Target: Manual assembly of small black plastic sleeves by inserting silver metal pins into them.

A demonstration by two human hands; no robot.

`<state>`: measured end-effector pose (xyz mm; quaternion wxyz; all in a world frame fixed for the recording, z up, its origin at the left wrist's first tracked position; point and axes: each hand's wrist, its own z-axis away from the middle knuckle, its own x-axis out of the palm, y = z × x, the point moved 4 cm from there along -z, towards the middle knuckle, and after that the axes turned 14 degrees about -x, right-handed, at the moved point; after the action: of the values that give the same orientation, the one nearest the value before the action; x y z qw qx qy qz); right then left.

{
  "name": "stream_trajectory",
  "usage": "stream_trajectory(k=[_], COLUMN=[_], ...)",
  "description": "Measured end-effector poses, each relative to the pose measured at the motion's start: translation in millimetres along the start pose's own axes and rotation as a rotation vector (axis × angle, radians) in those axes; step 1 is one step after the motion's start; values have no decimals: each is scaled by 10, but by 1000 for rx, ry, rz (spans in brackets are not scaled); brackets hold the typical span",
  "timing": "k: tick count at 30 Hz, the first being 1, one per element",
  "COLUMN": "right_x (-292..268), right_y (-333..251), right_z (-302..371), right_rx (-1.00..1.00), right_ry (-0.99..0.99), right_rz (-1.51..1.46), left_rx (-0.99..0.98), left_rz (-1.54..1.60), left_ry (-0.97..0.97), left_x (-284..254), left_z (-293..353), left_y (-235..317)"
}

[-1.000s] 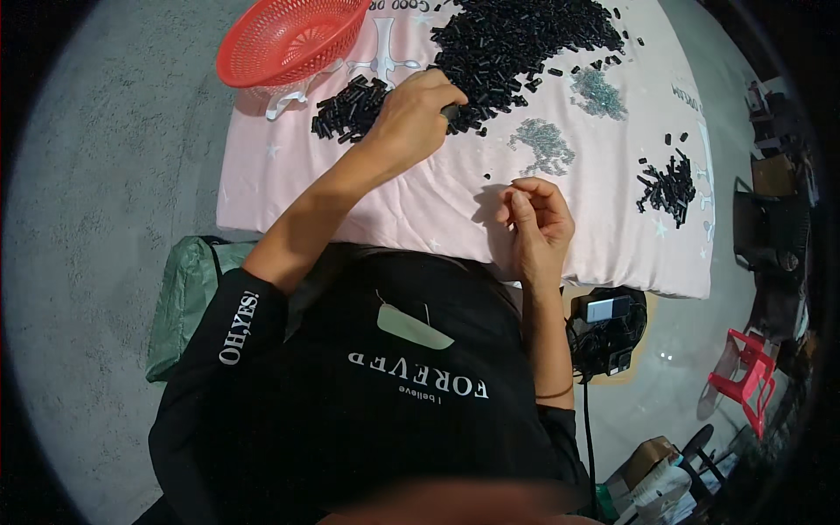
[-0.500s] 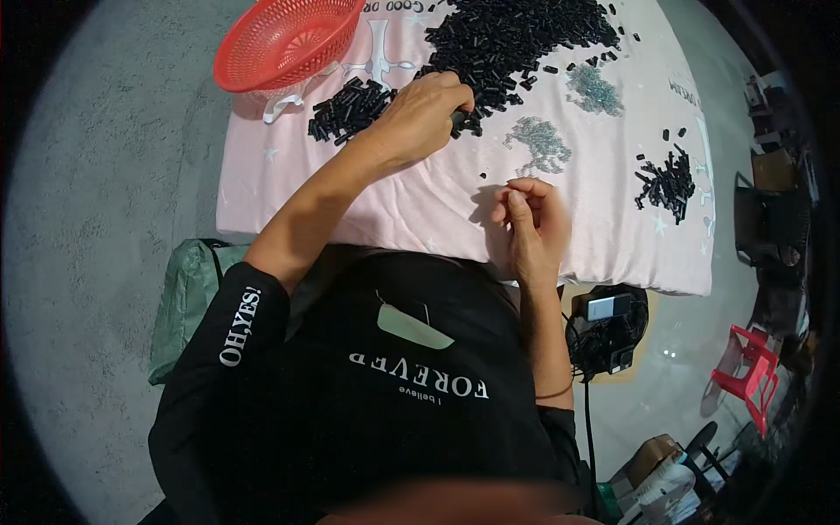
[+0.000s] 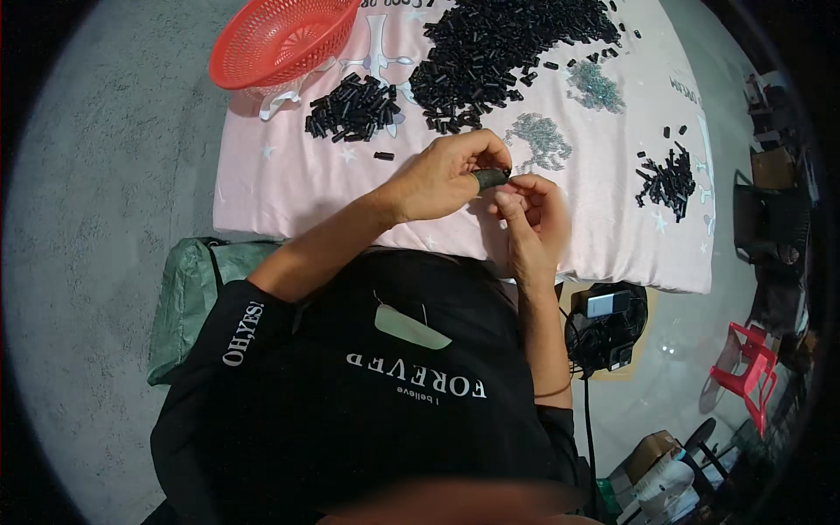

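My left hand (image 3: 437,179) is closed in a pinch, its thumb in a dark greenish-black cover (image 3: 491,178). At its fingertips sits a small black cylindrical piece (image 3: 507,172), mostly hidden. Touching or nearly touching those fingertips is my right hand (image 3: 535,219), its thumb and fingers curled together; whatever it grips is too small to make out. Just beyond the hands lies a patch of tiny clear, spring-like parts (image 3: 538,142). A big heap of short black cylindrical pieces (image 3: 499,52) covers the far middle of the pink cloth (image 3: 297,188).
A smaller pile of black pieces (image 3: 352,108) and one loose piece (image 3: 383,156) lie left. Right are greenish small parts (image 3: 597,87) and thin black pieces (image 3: 668,182). A red basket (image 3: 284,44) stands far left; a red stool (image 3: 746,376) is on the floor.
My left hand has come from the edge of the big black heap toward me and rightward, meeting my right hand. The right hand has barely moved.
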<state>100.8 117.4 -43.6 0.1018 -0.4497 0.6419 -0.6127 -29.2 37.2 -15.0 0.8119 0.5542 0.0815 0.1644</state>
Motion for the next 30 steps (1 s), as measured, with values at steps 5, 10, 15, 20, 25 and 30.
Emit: stream_trajectory(k=[5,10,15,20,25,30], right_x=[14,53,43,43,18,-21], right_y=[-21,-23,-29,-43,-16,-12], right_z=[10,17,19,16,2,8], right_rx=[-37,-37,-15,4,-7,-19], right_ry=[25,-27,13,60,55,24], right_rz=[27,133,119,57,30,69], left_rx=[-6,46,233,209,197,216], left_rz=[4,66,-334,-795,-908,-875], left_ry=[34,99,351,549,552,537], left_x=[55,21,-369,-782,-821,-836], left_z=[69,142,396,693,691,638], left_y=[-17,-101,61,103,32,-17])
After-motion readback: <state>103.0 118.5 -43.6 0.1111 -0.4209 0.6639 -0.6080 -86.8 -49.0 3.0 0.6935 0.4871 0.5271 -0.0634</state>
